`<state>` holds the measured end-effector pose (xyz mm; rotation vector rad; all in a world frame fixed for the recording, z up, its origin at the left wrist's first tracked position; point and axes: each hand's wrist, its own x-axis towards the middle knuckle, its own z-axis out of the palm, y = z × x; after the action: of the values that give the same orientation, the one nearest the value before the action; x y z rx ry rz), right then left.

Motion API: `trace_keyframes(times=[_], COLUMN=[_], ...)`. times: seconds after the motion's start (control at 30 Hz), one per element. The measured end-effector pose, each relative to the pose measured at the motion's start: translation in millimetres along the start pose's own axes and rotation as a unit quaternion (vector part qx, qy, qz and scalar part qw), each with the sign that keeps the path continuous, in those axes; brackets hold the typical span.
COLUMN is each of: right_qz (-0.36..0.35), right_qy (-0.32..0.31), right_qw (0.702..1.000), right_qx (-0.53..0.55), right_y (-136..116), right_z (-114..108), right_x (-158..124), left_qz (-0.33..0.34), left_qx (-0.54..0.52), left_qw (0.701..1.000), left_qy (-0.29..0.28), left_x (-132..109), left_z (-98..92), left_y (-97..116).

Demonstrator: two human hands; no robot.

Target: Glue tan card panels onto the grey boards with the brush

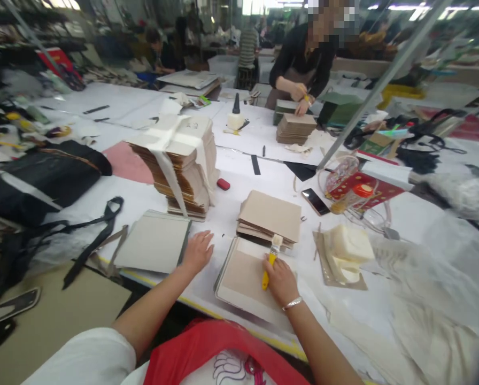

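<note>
Brush (269,271): held over the right part of the front pile (239,274); yellow handle, pale hairs pointing away toward the brown boards (269,214). Cannot tell if the hairs touch them.
Right hand (283,279): curled round the brush handle, above the front pile; shiny bracelet (293,303) on the wrist.
Left hand (198,251): palm down, fingers a little spread, left of the front pile, right by the grey boards (153,243).
Front pile: flat boards, pale on top with a tan patch.
Brown boards: just behind the front pile, stacked a bit crooked.
Grey boards: left of the front pile, lying flat.
Tall stack (189,181): behind and left of the front pile, wrapped with white strips (171,174).
Cream block (355,246): right of the front pile, sitting on a bit of board.
Phone (315,201): behind and right of the front pile, dark side up.
Other person (298,64): far behind the front pile, in dark clothes, bent over small brown boards (296,130).
White table (239,160): under the front pile.
</note>
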<state>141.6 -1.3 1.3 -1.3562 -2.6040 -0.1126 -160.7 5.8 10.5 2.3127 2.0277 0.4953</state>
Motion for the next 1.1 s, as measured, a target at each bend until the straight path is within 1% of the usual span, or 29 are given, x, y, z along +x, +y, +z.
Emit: trace_keyframes(times=[0.03, 0.07, 0.1, 0.13, 0.17, 0.2, 0.23, 0.27, 0.33, 0.43, 0.5, 0.53, 0.57, 0.63, 0.67, 0.73, 0.77, 0.8, 0.87, 0.9, 0.93, 1.0, 1.03, 1.1], right_qz=[0.004, 0.007, 0.009, 0.010, 0.010, 0.010, 0.010, 0.015, 0.046, 0.127, 0.175, 0.194, 0.212, 0.244, 0.259, 0.287, 0.299, 0.309, 0.323, 0.328, 0.332, 0.334, 0.334, 0.329], right_qy=[0.007, 0.013, 0.016, 0.018, 0.017, 0.017, 0.017, 0.018, 0.026, 0.034, 0.026, 0.017, 0.005, -0.020, -0.032, -0.053, -0.059, -0.061, -0.048, -0.034, -0.016, 0.025, 0.046, 0.095], right_qw=[1.000, 1.000, 1.000, 1.000, 1.000, 0.999, 0.999, 0.999, 0.997, 0.986, 0.976, 0.971, 0.966, 0.957, 0.954, 0.948, 0.945, 0.943, 0.940, 0.939, 0.939, 0.939, 0.939, 0.939], right_qx=[-0.003, -0.007, -0.011, -0.017, -0.024, -0.032, -0.039, -0.046, -0.063, -0.100, -0.129, -0.141, -0.151, -0.153, -0.147, -0.128, -0.118, -0.110, -0.097, -0.093, -0.089, -0.076, -0.065, -0.022], right_y=[5, 9, 14, 17, 20, 22, 25, 28, 38, 61, 76, 82, 88, 94, 96, 98, 98, 98, 100, 101, 102, 105, 105, 104], right_z=[1, 2, 2, 2, 2, 0, -2, -4, -11, -21, -23, -22, -19, -11, -7, 1, 3, 3, -2, -7, -13, -29, -38, -58], right_x=[-4, -9, -15, -20, -26, -32, -39, -46, -65, -104, -135, -149, -163, -185, -193, -203, -205, -205, -200, -195, -188, -172, -163, -141], left_qz=[-0.051, -0.101, -0.146, -0.174, -0.168, -0.137, -0.110, -0.093, -0.072, -0.034, 0.006, 0.027, 0.053, 0.124, 0.165, 0.256, 0.297, 0.345, 0.424, 0.453, 0.467, 0.480, 0.478, 0.472], left_qx=[0.023, 0.048, 0.071, 0.085, 0.084, 0.076, 0.076, 0.079, 0.085, 0.078, 0.072, 0.074, 0.078, 0.081, 0.077, 0.048, 0.028, 0.008, -0.020, -0.028, -0.028, -0.024, -0.017, -0.007], left_qw=[0.998, 0.993, 0.987, 0.981, 0.979, 0.979, 0.977, 0.975, 0.975, 0.980, 0.984, 0.988, 0.991, 0.989, 0.982, 0.959, 0.946, 0.931, 0.903, 0.891, 0.884, 0.874, 0.872, 0.869], left_qy=[0.017, 0.019, 0.008, -0.022, -0.075, -0.132, -0.166, -0.186, -0.193, -0.183, -0.161, -0.135, -0.096, -0.001, 0.045, 0.112, 0.127, 0.121, 0.066, 0.034, -0.005, -0.073, -0.104, -0.150], left_x=[-11, -24, -39, -54, -69, -83, -95, -104, -116, -118, -114, -111, -107, -98, -93, -83, -77, -72, -64, -62, -60, -61, -63, -67], left_z=[-9.5, -19.3, -28.9, -37.6, -45.1, -51.0, -55.4, -58.3, -60.9, -63.7, -70.0, -75.0, -81.0, -93.5, -98.5, -102.1, -99.5, -93.9, -74.2, -61.5, -47.9, -21.8, -10.8, 4.8], left_y=[-23, -46, -67, -86, -101, -112, -120, -124, -127, -123, -114, -107, -96, -63, -42, 10, 38, 66, 118, 140, 158, 182, 189, 191])
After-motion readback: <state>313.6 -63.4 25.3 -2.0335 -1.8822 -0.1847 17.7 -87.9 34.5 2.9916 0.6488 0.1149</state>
